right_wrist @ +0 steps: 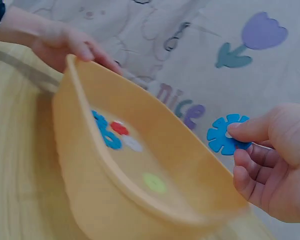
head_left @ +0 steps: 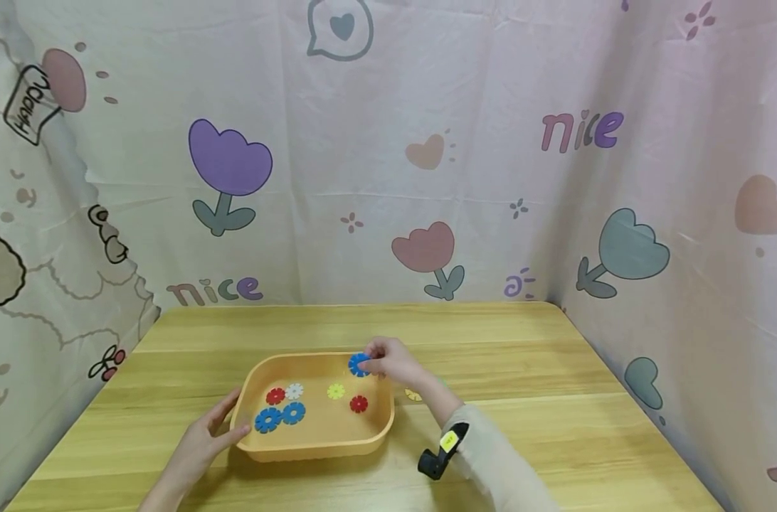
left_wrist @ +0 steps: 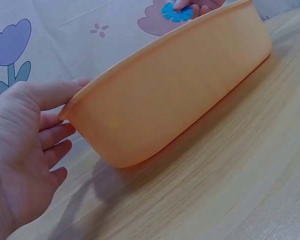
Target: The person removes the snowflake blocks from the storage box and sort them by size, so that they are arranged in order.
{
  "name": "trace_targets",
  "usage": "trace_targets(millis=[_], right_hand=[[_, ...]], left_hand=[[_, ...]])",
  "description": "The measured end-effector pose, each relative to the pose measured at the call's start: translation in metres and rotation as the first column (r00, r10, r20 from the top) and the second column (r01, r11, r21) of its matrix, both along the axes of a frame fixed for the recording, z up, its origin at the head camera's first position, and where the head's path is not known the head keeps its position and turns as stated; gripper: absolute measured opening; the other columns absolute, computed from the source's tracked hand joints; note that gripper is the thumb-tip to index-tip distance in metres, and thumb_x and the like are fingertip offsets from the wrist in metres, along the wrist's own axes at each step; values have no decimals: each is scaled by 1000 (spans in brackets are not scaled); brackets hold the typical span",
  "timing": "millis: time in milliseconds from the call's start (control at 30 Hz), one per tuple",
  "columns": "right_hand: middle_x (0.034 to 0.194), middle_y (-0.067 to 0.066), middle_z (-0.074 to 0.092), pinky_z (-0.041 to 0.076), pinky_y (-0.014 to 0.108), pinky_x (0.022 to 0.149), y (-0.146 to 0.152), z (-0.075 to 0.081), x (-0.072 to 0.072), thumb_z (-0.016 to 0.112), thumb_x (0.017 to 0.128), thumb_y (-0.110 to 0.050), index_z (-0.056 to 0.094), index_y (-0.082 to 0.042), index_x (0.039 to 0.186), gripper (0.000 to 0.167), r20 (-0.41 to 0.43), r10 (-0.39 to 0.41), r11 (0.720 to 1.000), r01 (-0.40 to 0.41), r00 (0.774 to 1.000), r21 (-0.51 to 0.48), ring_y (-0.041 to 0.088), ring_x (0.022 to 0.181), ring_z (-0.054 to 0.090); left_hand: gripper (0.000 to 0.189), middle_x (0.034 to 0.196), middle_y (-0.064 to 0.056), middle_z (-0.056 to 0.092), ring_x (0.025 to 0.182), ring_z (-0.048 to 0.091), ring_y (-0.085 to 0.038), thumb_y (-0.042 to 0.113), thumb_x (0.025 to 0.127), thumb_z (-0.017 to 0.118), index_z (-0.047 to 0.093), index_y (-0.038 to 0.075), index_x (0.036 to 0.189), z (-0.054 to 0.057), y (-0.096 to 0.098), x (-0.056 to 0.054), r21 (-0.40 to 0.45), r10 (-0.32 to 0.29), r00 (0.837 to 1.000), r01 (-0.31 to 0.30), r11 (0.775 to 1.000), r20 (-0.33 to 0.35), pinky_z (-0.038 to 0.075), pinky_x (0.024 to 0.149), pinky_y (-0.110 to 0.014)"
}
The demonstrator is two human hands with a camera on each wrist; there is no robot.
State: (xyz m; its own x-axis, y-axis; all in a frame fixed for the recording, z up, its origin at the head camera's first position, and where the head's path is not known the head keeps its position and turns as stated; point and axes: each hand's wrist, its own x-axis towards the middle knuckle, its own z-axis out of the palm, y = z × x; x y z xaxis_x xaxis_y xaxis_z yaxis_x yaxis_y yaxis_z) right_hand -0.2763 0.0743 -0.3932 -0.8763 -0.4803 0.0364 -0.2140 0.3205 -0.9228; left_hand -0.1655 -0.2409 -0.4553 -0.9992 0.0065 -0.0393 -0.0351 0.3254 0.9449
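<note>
Nearest: L hand [head_left: 203, 441] at tub's L end, thumb over the rim, fingers by the outer wall; grip's holding the tub's edge. R forearm has a beige sleeve w/ a black wrist device [head_left: 448, 442] on it. Orange plastic tub [head_left: 312, 452] sits on the tabletop [head_left: 504, 341]. Inside, near to far: two blue discs [head_left: 268, 419] touching, poss. linked; a red disc [head_left: 358, 404] toward the R; another red one [head_left: 275, 395] next to a white disc [head_left: 294, 391]; a yellow disc [head_left: 335, 391] mid-tub. R of tub, an orange-yellow disc [head_left: 413, 395] partly hidden by the forearm.

Farther: R hand [head_left: 391, 361], grip narrow, pinching a blue snowflake disc [right_wrist: 221, 137] above rim level nr. the far R corner. Step in hand, I'd judge: shifting that disc across the rim; in or out, can't tell. Next move prob. calls for a firm pinch & clearance over the edge. Disc looks flat, round, bright blue, notched all round, centre partly under the thumb.

Back: printed curtain [head_left: 337, 107].
</note>
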Motion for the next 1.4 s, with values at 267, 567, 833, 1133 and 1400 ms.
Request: trace_targets(millis=[267, 567, 833, 1133, 1400], right_hand=[[70, 2, 50, 44, 27, 56, 49, -21, -17, 65, 85, -6, 53, -2, 86, 13, 76, -131, 987, 137, 988, -86, 14, 62, 47], [71, 2, 47, 39, 21, 52, 103, -44, -18, 63, 86, -3, 49, -2, 85, 14, 131, -219, 972, 228, 967, -61, 12, 60, 45], [66, 4, 51, 41, 20, 47, 147, -65, -14, 61, 86, -3, 54, 3, 92, 11, 122, -341, 940, 337, 932, 57, 12, 56, 49], [64, 5, 52, 38, 22, 43, 163, -75, -13, 64, 83, 0, 59, 4, 89, 9, 32, -420, 897, 410, 907, 166, 14, 54, 47], [72, 5, 55, 43, 26, 48, 158, -72, -11, 66, 82, -3, 62, 3, 90, 11, -87, -417, 853, 423, 905, 306, 15, 60, 49]], left_hand=[[74, 148, -26, 18, 134, 17, -42, 20, 88, 65, 22, -1, 145, -1, -1, 0, -42, 10, 1000, -10, 999, -4, 25, 104, -51], [75, 149, -25, 18, 134, 17, -42, 22, 88, 65, 23, 0, 146, -1, 0, 1, -47, 21, 1000, -20, 999, 21, 28, 103, -48], [75, 149, -25, 17, 135, 16, -42, 23, 89, 64, 21, 0, 146, -1, -1, 2, -42, 13, 1000, -12, 999, 26, 26, 103, -50], [74, 149, -25, 18, 134, 17, -42, 23, 89, 64, 22, 0, 146, -1, -1, 1, -37, 13, 1000, -13, 999, 5, 27, 102, -49], [75, 149, -25, 18, 134, 16, -43, 24, 88, 64, 23, 0, 146, 0, 0, 1, -38, 15, 1000, -15, 999, 3, 26, 103, -49]])
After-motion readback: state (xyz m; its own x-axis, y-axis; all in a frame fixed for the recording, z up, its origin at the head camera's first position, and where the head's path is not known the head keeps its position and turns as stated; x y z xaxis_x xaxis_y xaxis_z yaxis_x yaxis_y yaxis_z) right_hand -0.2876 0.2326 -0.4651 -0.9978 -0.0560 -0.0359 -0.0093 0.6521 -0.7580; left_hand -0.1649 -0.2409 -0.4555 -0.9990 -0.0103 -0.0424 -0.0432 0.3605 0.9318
